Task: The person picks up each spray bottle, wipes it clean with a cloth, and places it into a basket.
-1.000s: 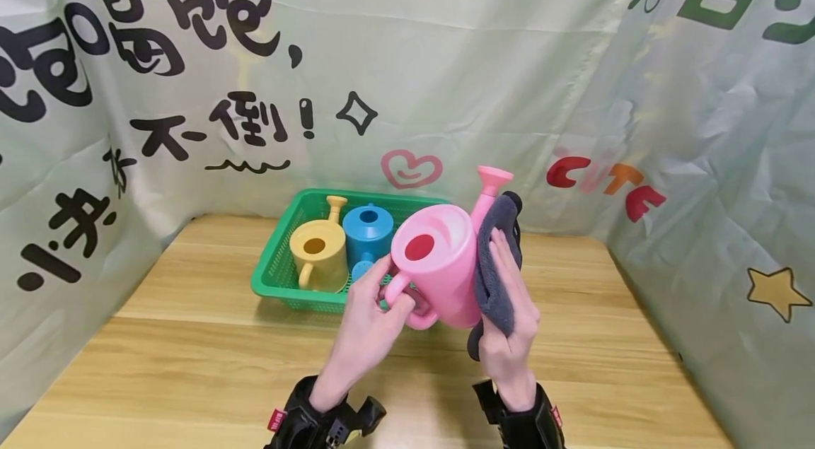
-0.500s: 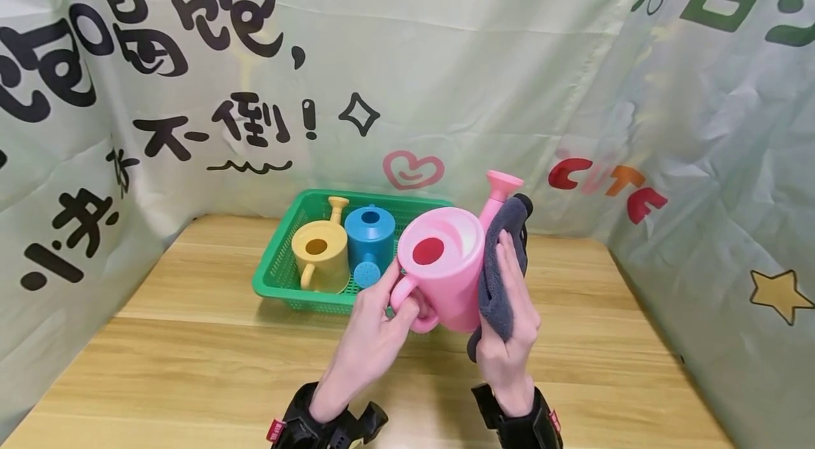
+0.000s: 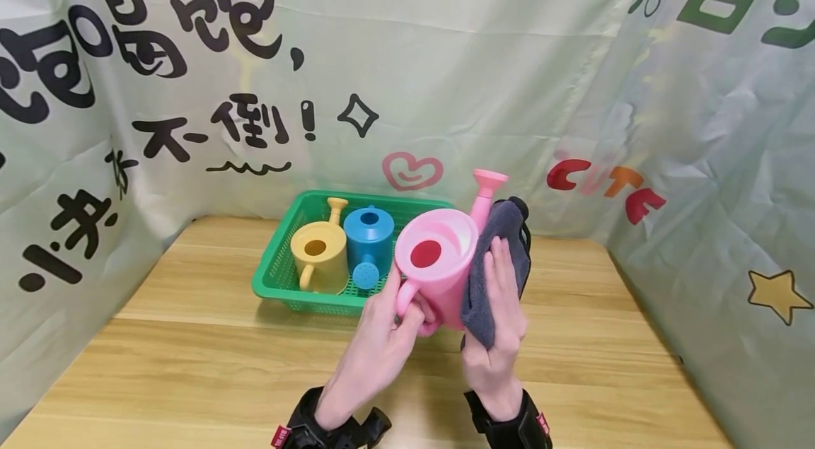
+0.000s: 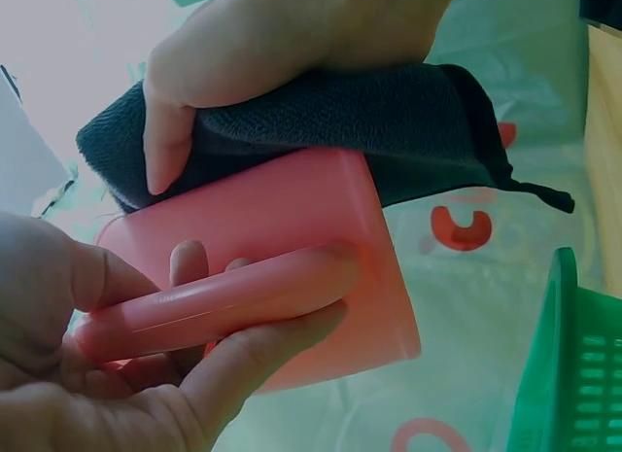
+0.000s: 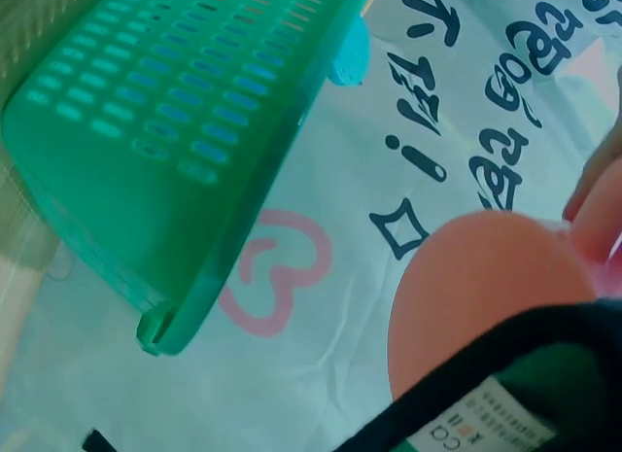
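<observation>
My left hand [image 3: 376,343] grips the handle of a pink watering can [image 3: 436,251], fingers curled through the loop in the left wrist view. The can is tilted above the table, its spout with a flared rose pointing away. My right hand [image 3: 499,315] holds a folded dark grey cloth [image 3: 480,300] flat against the can's right side. Long fingers lie along the cloth in the head view, while its thumb hooks over the cloth's edge [image 4: 170,156] in the left wrist view. A white label [image 5: 486,423] shows on the cloth in the right wrist view.
Behind the can, a green plastic basket [image 3: 274,283] stands on the wooden table [image 3: 210,364]. In it are a yellow watering can [image 3: 321,261] and a blue watering can [image 3: 369,233]. A printed fabric sheet [image 3: 484,81] encloses the back and sides.
The pink can shifted slightly right, then back left, staying in the left hand. The right hand and cloth have moved a little left, and the cloth now spreads wider over the can's side.
</observation>
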`<control>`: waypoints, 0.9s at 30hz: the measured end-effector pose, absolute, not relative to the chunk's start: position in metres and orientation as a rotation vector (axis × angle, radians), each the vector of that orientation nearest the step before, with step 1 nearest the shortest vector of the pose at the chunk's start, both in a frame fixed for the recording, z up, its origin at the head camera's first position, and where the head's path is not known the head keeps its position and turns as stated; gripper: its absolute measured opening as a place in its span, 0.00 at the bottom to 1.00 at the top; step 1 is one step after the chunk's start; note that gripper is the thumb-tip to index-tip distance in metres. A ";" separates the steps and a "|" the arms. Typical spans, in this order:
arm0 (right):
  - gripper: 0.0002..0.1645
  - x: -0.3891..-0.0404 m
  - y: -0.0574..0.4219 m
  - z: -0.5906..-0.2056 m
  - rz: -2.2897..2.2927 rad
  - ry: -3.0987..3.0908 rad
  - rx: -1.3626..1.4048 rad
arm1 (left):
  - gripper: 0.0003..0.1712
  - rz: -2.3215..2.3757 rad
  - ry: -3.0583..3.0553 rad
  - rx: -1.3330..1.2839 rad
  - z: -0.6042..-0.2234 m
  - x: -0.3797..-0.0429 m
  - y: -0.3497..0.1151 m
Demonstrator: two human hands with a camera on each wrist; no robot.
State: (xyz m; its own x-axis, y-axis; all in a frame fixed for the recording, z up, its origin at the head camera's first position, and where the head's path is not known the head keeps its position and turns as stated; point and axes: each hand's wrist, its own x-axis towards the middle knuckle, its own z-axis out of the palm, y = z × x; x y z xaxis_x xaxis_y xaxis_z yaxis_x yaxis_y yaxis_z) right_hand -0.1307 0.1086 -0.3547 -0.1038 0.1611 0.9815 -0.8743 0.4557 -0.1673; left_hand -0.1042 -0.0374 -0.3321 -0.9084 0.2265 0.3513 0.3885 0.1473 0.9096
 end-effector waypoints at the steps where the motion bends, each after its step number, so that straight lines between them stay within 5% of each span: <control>1: 0.24 -0.130 0.107 -0.356 0.982 -1.407 0.678 | 0.34 -1.871 -2.275 -0.609 -0.332 -0.104 -0.037; 27: 0.29 -0.125 0.088 -0.385 1.010 -1.520 0.848 | 0.45 -1.748 -2.184 -0.629 -0.337 -0.108 -0.035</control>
